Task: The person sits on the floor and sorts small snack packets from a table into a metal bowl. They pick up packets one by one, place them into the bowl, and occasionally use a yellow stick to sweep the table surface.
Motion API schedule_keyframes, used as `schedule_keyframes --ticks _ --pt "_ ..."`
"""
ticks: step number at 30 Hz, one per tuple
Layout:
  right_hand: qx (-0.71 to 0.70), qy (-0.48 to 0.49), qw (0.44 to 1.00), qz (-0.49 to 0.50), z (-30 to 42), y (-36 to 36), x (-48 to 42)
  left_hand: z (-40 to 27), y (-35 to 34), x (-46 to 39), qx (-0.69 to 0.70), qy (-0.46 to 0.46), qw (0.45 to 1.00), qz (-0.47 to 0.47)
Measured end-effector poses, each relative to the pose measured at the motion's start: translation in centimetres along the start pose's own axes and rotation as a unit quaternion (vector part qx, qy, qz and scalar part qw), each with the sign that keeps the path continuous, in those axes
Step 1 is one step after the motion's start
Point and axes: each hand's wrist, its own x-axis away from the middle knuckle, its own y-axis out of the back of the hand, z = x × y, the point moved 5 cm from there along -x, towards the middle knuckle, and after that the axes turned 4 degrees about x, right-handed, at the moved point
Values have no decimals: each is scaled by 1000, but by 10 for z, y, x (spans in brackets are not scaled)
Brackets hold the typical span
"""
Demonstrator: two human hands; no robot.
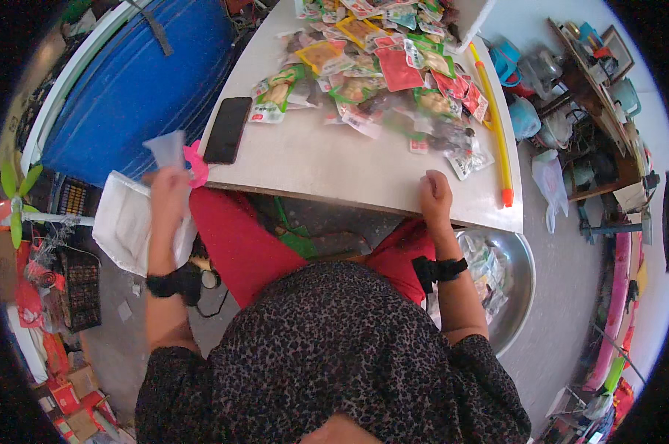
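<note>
My left hand (pixel 170 186), blurred, grips a translucent plastic bag (pixel 167 147) that sticks up above its fingers. It is over a white-lined container (pixel 124 222) to the left of the table (pixel 312 161). My right hand (pixel 437 197) rests at the table's front edge with its fingers curled in, and nothing shows in it. Ahead of both hands lies a heap of small sealed food packets (pixel 401 69), in red, yellow, green and clear wrapping. One clear-and-silver packet (pixel 470 161) lies nearest my right hand. A black smartphone (pixel 227 130) lies close to my left hand.
A yellow tube with orange ends (pixel 492 122) runs along the table's right edge. Beside my right forearm, a metal basin (pixel 526 277) holds several packets. Something pink (pixel 196 164) hangs at the table's left corner. A large blue surface (pixel 140 83) stands on the left.
</note>
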Motion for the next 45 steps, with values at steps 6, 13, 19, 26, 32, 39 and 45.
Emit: schedule_keyframes --ticks 6,13,19,26,32,39,45 --pt "-154 -87 981 82 37 -37 -17 -89 -148 3 42 -104 980 162" --pt "-293 -262 898 200 75 -90 -18 -105 -243 27 24 -62 961 268" --pt "-231 -243 909 248 64 -112 -21 -112 -243 40 23 -53 954 294" --pt "-222 -222 920 237 62 -111 -21 -103 -245 37 93 -91 943 305" --pt "-263 -241 903 238 73 -99 -19 -101 -247 36 133 -29 936 323" --pt "-197 -158 940 229 59 -109 -12 -98 -250 35 155 -3 929 335" --pt "-190 -170 934 250 49 -119 -10 -100 -252 36 163 46 916 364"
